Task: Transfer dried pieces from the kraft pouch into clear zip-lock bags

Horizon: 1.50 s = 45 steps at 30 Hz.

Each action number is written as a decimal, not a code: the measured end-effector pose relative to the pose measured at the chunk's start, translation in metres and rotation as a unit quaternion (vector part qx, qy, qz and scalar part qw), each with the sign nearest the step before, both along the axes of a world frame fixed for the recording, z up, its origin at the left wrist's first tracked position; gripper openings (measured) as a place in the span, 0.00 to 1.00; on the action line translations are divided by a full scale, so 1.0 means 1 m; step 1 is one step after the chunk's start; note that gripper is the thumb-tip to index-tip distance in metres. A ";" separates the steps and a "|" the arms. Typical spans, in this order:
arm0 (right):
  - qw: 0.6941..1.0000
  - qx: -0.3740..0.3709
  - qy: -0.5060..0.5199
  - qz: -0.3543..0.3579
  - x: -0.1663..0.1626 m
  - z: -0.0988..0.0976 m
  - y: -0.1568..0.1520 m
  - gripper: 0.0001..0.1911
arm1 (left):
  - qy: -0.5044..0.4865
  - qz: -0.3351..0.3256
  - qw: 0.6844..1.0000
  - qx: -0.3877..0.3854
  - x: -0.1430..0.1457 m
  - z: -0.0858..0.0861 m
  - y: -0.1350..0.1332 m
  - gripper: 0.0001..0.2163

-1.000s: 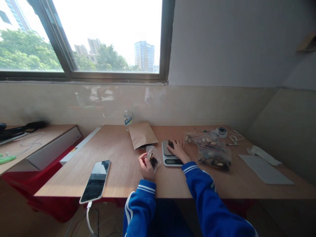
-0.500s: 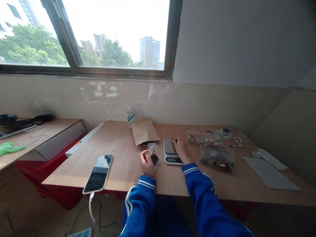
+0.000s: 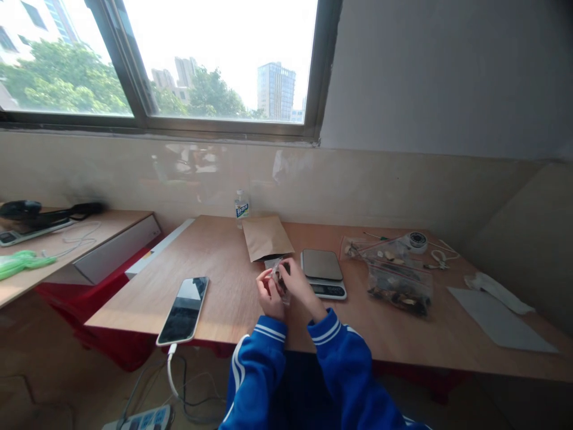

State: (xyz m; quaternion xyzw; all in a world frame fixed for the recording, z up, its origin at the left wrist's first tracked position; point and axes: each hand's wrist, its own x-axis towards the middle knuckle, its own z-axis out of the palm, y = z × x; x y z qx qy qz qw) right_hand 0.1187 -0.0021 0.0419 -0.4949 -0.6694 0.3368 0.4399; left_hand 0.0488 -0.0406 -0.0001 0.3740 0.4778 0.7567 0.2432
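My left hand (image 3: 270,298) is closed around a small clear plastic bag (image 3: 285,297) with dark dried pieces inside, above the table's near side. Over the mouth of that bag, my right hand (image 3: 300,286) has its fingers pinched together; what they hold, if anything, is hidden. Just right of both hands lies a white kitchen scale (image 3: 321,266) with a bare metal plate. Behind the hands, a brown paper pouch (image 3: 267,237) lies with its dark opening toward me.
Several zip bags (image 3: 400,291) of dried pieces lie right of the scale, near a white round spool (image 3: 418,241) and a white sheet (image 3: 499,322). A phone (image 3: 183,310) on a charging cable is at the left front edge. A bottle (image 3: 242,209) stands behind the pouch.
My right hand has left the scale plate and moved left to the plastic bag in my left hand. The camera view has shifted slightly.
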 end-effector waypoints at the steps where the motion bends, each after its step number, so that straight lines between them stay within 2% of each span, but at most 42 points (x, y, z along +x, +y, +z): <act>1: 1.000 0.018 -0.002 -0.021 -0.006 -0.001 0.000 0.09 | 0.000 0.001 1.000 0.010 0.000 0.000 0.000 0.14; 3: 0.999 0.031 -0.003 -0.019 -0.013 0.000 -0.002 0.12 | 0.001 0.020 0.999 0.026 -0.001 -0.001 0.000 0.14; 6: 0.998 0.034 0.003 0.060 -0.010 0.009 -0.010 0.18 | -0.014 0.047 0.998 0.035 -0.001 -0.004 0.000 0.14; 8: 0.993 0.065 0.009 0.097 0.000 0.014 -0.017 0.20 | -0.040 0.035 0.997 0.047 0.000 -0.005 0.000 0.12; 10: 0.992 0.104 0.024 0.068 0.012 0.012 -0.026 0.21 | -0.081 0.009 0.994 0.073 0.003 -0.003 -0.001 0.10; 12: 0.993 0.106 0.052 0.002 0.022 0.002 -0.038 0.22 | -0.131 -0.008 0.986 0.101 0.004 0.001 -0.002 0.08; 14: 0.994 0.064 0.084 -0.034 0.027 -0.015 -0.052 0.23 | -0.182 -0.005 0.976 0.118 0.004 0.007 -0.002 0.07; 18: 0.991 -0.013 0.132 0.029 0.022 -0.039 -0.075 0.30 | -0.234 0.012 0.965 0.117 0.002 0.011 -0.004 0.07; 21: 0.987 -0.013 0.155 0.049 0.017 -0.034 -0.078 0.21 | -0.208 -0.023 0.973 0.097 0.002 0.008 -0.014 0.10; 23: 0.983 -0.011 0.183 0.020 0.023 -0.026 -0.076 0.21 | -0.166 -0.077 0.980 0.076 0.002 0.006 -0.026 0.15; 25: 0.975 -0.004 0.220 -0.039 0.036 -0.021 -0.073 0.22 | -0.107 -0.108 0.987 0.058 0.001 0.004 -0.038 0.18; 29: 0.952 0.014 0.269 -0.147 0.072 -0.021 -0.075 0.22 | 0.004 -0.019 1.000 -0.002 -0.008 0.004 -0.050 0.21; 30: 0.950 0.014 0.273 -0.151 0.079 -0.022 -0.076 0.22 | 0.031 -0.022 0.999 -0.023 -0.010 0.006 -0.049 0.22; 32: 0.953 0.012 0.273 -0.135 0.087 -0.023 -0.079 0.23 | 0.070 -0.095 0.992 -0.051 -0.011 0.009 -0.046 0.22; 34: 0.957 0.019 0.258 -0.129 0.088 -0.024 -0.082 0.23 | 0.075 -0.174 0.980 -0.061 -0.009 0.013 -0.043 0.19; 35: 0.959 0.028 0.246 -0.139 0.087 -0.026 -0.082 0.24 | 0.069 -0.190 0.977 -0.064 -0.007 0.016 -0.041 0.18; 39: 0.962 0.080 0.158 -0.206 0.084 -0.039 -0.083 0.25 | 0.040 -0.165 0.982 -0.087 0.001 0.023 -0.039 0.16; 42: 0.969 0.102 0.098 -0.204 0.092 -0.051 -0.085 0.25 | 0.012 -0.188 0.974 -0.122 0.002 0.025 -0.038 0.18; 45: 0.975 0.082 0.089 -0.186 0.102 -0.057 -0.088 0.24 | -0.004 -0.227 0.964 -0.139 0.001 0.025 -0.035 0.19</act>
